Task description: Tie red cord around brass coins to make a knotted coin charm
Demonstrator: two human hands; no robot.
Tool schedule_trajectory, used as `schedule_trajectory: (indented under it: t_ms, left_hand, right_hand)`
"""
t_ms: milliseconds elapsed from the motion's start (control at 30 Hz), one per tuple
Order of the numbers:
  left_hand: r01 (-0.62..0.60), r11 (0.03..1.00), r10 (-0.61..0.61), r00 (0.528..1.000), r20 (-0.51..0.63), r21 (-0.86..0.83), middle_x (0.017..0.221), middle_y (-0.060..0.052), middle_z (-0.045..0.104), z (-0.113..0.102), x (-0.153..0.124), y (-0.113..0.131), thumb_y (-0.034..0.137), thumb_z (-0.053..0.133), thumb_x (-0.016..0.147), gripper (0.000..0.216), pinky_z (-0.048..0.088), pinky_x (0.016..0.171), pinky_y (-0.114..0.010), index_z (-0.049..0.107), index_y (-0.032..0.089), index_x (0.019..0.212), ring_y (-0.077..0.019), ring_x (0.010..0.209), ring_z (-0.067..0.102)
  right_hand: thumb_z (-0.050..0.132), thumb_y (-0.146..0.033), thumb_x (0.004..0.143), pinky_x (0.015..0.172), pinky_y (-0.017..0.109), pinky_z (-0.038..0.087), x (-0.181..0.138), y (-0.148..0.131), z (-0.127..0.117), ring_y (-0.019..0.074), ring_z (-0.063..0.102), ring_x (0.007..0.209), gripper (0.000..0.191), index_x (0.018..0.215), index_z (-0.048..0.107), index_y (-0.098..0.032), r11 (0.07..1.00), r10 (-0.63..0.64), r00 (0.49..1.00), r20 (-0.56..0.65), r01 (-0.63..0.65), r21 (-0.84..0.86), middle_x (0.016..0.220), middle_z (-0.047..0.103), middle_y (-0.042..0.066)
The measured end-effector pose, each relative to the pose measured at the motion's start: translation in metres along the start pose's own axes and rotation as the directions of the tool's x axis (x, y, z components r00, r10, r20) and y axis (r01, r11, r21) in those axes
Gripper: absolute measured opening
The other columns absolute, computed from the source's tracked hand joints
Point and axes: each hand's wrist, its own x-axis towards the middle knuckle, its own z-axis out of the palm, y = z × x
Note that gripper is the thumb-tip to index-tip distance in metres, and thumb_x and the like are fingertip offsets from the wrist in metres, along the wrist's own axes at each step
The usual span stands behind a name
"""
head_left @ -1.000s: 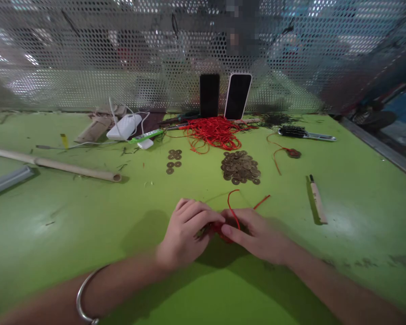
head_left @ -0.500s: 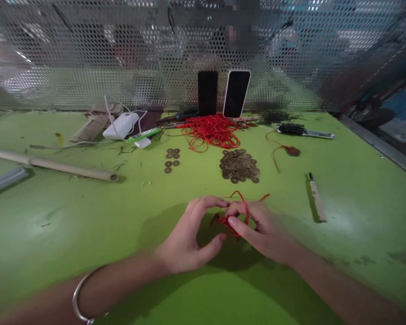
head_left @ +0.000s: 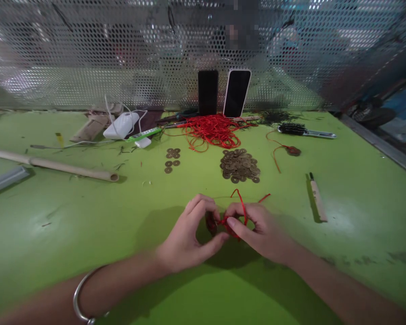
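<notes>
Low over the near middle of the green table, my right hand pinches a red cord between thumb and fingers. One loop of the cord stands up past the fingers, and a loose end sticks out behind the hand. Dark holed coins are knotted to the cord and hang at its left side. Around these coins my left hand curls, its fingertips against them and its thumb just below. Fingers partly hide the knot and the coins.
Beyond my hands lie a pile of coins, several separate coins and a red cord heap. Two phones lean on a perforated metal screen. A hairbrush, a wooden-handled tool and a bamboo stick lie around.
My left fingers have curled inward onto the knotted coins, which now sit tilted and show more of their faces. The right hand keeps its pinch on the cord nearly in place.
</notes>
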Motion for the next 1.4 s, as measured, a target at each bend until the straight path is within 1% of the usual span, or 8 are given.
schedule_trajectory:
  t_ms: [100, 267, 633, 833, 967, 1067, 1233, 1400]
  left_hand:
    - [0.075, 0.996, -0.072, 0.995, 0.069, -0.041, 0.089, -0.005, 0.049, 0.000, 0.002, 0.003, 0.023, 0.052, 0.085, 0.015, 0.044, 0.072, -0.030, 0.046, 0.018, 0.097, -0.0160, 0.080, 0.047]
    - [0.262, 0.960, -0.240, 0.950, 0.198, -0.095, 0.078, -0.001, 0.052, -0.001, 0.005, 0.006, 0.024, 0.043, 0.090, 0.010, 0.039, 0.061, -0.025, 0.046, 0.018, 0.096, -0.0119, 0.067, 0.044]
    - [0.275, 0.941, -0.213, 0.935, 0.284, -0.198, 0.086, -0.003, 0.052, 0.003, 0.003, 0.002, 0.022, 0.050, 0.084, 0.020, 0.040, 0.059, -0.025, 0.039, 0.017, 0.101, -0.0125, 0.069, 0.047]
    - [0.341, 0.863, -0.280, 0.937, 0.210, -0.373, 0.080, -0.001, 0.047, -0.001, 0.005, 0.005, 0.033, 0.038, 0.094, 0.016, 0.041, 0.067, -0.026, 0.042, 0.017, 0.096, -0.0119, 0.072, 0.045]
    - [0.384, 0.797, -0.365, 0.921, 0.135, -0.466, 0.080, 0.000, 0.046, -0.001, 0.006, 0.002, 0.035, 0.042, 0.093, 0.016, 0.041, 0.067, -0.023, 0.044, 0.019, 0.095, -0.0111, 0.074, 0.045]
    - [0.335, 0.743, -0.350, 0.933, 0.090, -0.580, 0.088, -0.001, 0.046, 0.002, 0.006, -0.004, 0.033, 0.049, 0.091, 0.016, 0.043, 0.069, -0.022, 0.043, 0.020, 0.099, -0.0105, 0.078, 0.047]
    - [0.269, 0.618, -0.302, 0.949, 0.093, -0.739, 0.093, -0.002, 0.045, 0.005, 0.008, -0.011, 0.024, 0.060, 0.085, 0.030, 0.044, 0.065, -0.020, 0.041, 0.022, 0.108, -0.0097, 0.077, 0.047]
    - [0.276, 0.633, -0.267, 0.955, 0.131, -0.723, 0.094, -0.002, 0.047, 0.005, 0.006, -0.012, 0.018, 0.056, 0.087, 0.037, 0.043, 0.065, -0.019, 0.040, 0.024, 0.119, -0.0088, 0.075, 0.047]
  right_hand:
    - [0.043, -0.023, 0.087, 0.050, 0.023, 0.033, -0.001, 0.001, 0.000, 0.0102, 0.046, 0.053, 0.018, 0.072, 0.053, -0.019, 1.000, -0.004, 1.000, 0.015, 0.004, -0.011, 0.058, 0.050, -0.004]
    - [0.042, -0.023, 0.089, 0.051, 0.023, 0.032, -0.001, 0.003, 0.001, 0.0102, 0.046, 0.054, 0.019, 0.073, 0.051, -0.019, 0.992, -0.063, 0.998, 0.031, 0.066, -0.103, 0.058, 0.048, -0.004]
    - [0.044, -0.027, 0.089, 0.051, 0.022, 0.030, -0.002, 0.003, 0.002, 0.0093, 0.044, 0.050, 0.018, 0.074, 0.052, -0.019, 0.986, -0.062, 0.998, 0.002, 0.062, -0.154, 0.057, 0.049, -0.004]
    - [0.041, -0.028, 0.091, 0.052, 0.022, 0.033, -0.001, 0.004, 0.000, 0.0095, 0.045, 0.053, 0.024, 0.071, 0.049, -0.019, 0.996, -0.069, 0.996, -0.057, 0.066, -0.058, 0.057, 0.047, -0.004]
    - [0.040, -0.029, 0.093, 0.053, 0.021, 0.036, 0.001, 0.004, 0.000, 0.0088, 0.047, 0.051, 0.025, 0.070, 0.047, -0.019, 0.999, -0.019, 0.996, -0.084, 0.023, 0.044, 0.056, 0.047, -0.005]
    - [0.039, -0.031, 0.093, 0.051, 0.021, 0.038, 0.002, 0.005, 0.000, 0.0089, 0.049, 0.049, 0.026, 0.073, 0.049, -0.019, 0.993, 0.023, 0.997, -0.072, -0.015, 0.118, 0.054, 0.048, -0.005]
    - [0.039, -0.034, 0.094, 0.049, 0.020, 0.039, 0.002, 0.009, 0.001, 0.0083, 0.049, 0.048, 0.027, 0.074, 0.049, -0.018, 0.985, 0.053, 0.995, -0.085, -0.038, 0.169, 0.053, 0.049, -0.005]
    - [0.040, -0.038, 0.094, 0.047, 0.019, 0.039, 0.002, 0.015, 0.003, 0.0077, 0.049, 0.048, 0.027, 0.076, 0.049, -0.019, 0.963, 0.104, 0.991, -0.083, -0.080, 0.258, 0.054, 0.049, -0.005]
